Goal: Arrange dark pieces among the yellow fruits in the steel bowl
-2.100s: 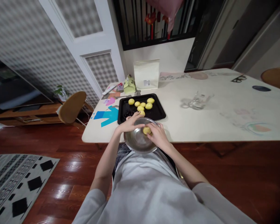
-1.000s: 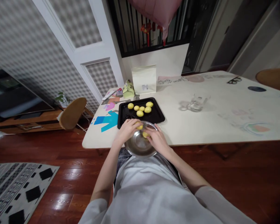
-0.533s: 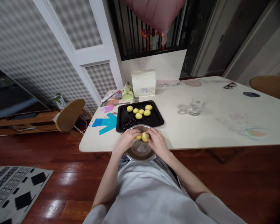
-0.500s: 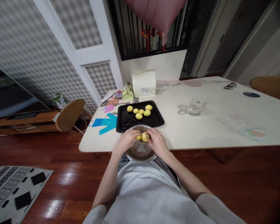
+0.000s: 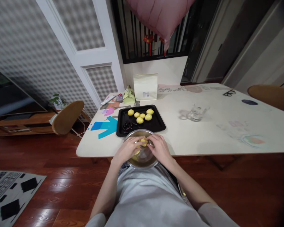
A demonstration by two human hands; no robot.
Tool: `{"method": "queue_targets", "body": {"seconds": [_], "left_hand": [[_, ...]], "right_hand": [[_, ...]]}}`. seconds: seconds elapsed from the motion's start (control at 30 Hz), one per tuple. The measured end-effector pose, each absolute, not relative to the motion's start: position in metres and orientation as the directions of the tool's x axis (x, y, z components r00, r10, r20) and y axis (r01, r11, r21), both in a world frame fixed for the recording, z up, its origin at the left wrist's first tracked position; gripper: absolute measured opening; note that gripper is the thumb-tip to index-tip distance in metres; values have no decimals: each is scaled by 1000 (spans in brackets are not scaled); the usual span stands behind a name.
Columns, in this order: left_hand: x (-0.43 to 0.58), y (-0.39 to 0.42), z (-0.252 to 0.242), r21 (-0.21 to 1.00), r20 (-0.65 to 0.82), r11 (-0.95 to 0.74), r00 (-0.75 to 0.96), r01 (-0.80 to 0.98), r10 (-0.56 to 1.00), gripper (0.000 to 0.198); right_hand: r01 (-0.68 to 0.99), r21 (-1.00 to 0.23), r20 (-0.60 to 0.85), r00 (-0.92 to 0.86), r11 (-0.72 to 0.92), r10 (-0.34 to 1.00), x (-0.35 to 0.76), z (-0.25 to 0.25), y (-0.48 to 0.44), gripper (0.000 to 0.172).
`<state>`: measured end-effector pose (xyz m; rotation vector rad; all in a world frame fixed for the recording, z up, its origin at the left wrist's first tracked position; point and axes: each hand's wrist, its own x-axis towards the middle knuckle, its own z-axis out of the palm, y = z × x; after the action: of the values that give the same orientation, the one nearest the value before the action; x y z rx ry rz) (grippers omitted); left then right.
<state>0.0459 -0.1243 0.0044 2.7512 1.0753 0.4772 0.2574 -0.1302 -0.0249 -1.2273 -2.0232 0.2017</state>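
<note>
- left hand (image 5: 129, 148) clamped on a lemon (image 5: 144, 142) over the metal bowl (image 5: 145, 155), near edge of the table (image 5: 186, 138)
- right hand (image 5: 160, 147) right beside it, can't tell its grip
- six more lemons (image 5: 142, 116) on black tray (image 5: 156, 122)

Here's a shiny metal bowl (image 5: 145, 156) at six o'clock, glassy vessel (image 5: 194, 115) at three, matt papery bag (image 5: 145, 86) at twelve, glossy wood floor (image 5: 61, 189) at eight!

1 head view, forward-down over table (image 5: 191, 138)
</note>
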Motion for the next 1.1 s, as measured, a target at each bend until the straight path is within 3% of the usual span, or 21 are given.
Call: {"method": "queue_targets", "body": {"seconds": [0.3, 0.5, 0.7, 1.1], "left_hand": [[49, -125, -3, 283, 243, -711, 669, 644, 703, 30], [47, -126, -3, 307, 231, -687, 648, 659, 726, 34], [45, -127, -1, 330, 216, -664, 630, 671, 746, 41], [47, -129, -3, 349, 201, -649, 623, 676, 756, 49]], "right_hand": [[641, -515, 591, -216, 570, 777, 286, -15, -77, 22], [811, -280, 496, -337, 515, 800, 291, -17, -7, 39], [833, -170, 433, -417, 527, 799, 278, -17, 33, 52], [846, -74, 431, -451, 528, 782, 272, -12, 19, 43]]}}
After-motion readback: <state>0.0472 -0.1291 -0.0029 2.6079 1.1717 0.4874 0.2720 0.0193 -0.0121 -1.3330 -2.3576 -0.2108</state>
